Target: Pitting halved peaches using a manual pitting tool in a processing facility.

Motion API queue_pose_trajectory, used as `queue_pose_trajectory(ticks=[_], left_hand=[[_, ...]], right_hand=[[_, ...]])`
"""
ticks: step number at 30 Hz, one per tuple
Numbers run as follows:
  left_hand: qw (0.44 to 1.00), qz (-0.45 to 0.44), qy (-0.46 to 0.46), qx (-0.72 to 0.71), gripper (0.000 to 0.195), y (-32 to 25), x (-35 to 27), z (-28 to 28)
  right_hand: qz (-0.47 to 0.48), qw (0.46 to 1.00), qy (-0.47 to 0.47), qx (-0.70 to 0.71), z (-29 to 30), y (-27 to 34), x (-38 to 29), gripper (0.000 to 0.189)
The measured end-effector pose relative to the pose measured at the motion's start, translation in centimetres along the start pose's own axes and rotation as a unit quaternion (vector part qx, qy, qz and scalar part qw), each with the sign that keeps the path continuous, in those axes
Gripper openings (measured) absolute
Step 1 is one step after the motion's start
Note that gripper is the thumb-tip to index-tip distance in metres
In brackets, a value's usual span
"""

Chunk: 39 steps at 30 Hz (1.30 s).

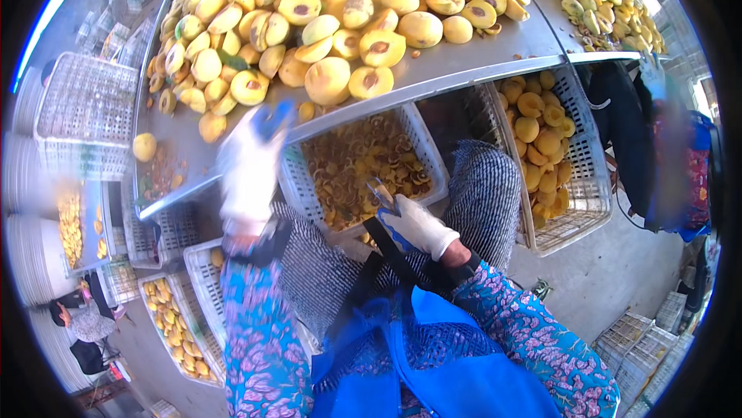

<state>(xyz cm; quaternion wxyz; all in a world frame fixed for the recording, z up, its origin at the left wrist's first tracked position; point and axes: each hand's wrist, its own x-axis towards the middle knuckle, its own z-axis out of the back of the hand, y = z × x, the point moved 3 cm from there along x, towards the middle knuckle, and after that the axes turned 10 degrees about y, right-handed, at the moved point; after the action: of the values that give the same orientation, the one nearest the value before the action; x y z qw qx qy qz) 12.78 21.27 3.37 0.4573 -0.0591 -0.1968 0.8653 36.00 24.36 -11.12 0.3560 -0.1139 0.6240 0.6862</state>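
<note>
My left hand [255, 157], in a white glove with blue fingertips, is blurred over the front edge of the metal table [464, 67], close to the heap of halved yellow stone fruit [327, 78]. Whether its fingers hold anything is not clear. Lower, in front of my lap, my right hand [418, 225] wears a similar glove and is closed around a small pitting tool [382, 190], whose metal tip points up and left. Beneath the tool, a white plastic crate [432, 160] holds fruit scraps [359, 163].
A crate [585, 186] of yellow fruit halves [542, 139] stands right of my knees. Crates of fruit [179, 331] stand lower left, beside stacked crates [87, 99]. Another person [666, 145] is at the table's right; a seated person [90, 322] is far left.
</note>
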Motion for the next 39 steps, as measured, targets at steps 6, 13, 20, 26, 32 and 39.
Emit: queue_pose_trajectory(ticks=[6,13,20,26,32,39], left_hand=[[0.984,0.010,0.124,0.131,0.074,-4.9,10.0,-8.6],[0.993,0.032,0.082,-0.074,0.062,-2.5,8.4,-6.1],[0.432,-0.010,0.114,-0.895,0.051,3.3,-2.7,-2.8],[0.791,-0.042,0.004,-0.610,0.056,3.3,-8.9,-4.8],[0.776,0.016,0.027,-0.630,0.074,3.6,-11.1,-6.0],[0.955,-0.195,-0.182,-0.125,0.077,4.5,-13.3,-5.7]], right_hand=[[-0.022,0.997,-0.042,0.063,-0.5,-1.9,0.9,0.041],[0.020,0.993,-0.063,0.098,0.5,-1.7,0.4,0.039],[0.125,0.979,-0.110,0.121,1.3,1.1,-1.2,0.033],[0.140,0.990,-0.004,-0.018,-1.8,11.3,-4.9,0.033],[0.138,0.986,0.009,-0.097,-4.7,11.1,-4.6,0.035],[0.139,0.978,-0.110,0.107,-2.4,9.5,-3.9,0.031]])
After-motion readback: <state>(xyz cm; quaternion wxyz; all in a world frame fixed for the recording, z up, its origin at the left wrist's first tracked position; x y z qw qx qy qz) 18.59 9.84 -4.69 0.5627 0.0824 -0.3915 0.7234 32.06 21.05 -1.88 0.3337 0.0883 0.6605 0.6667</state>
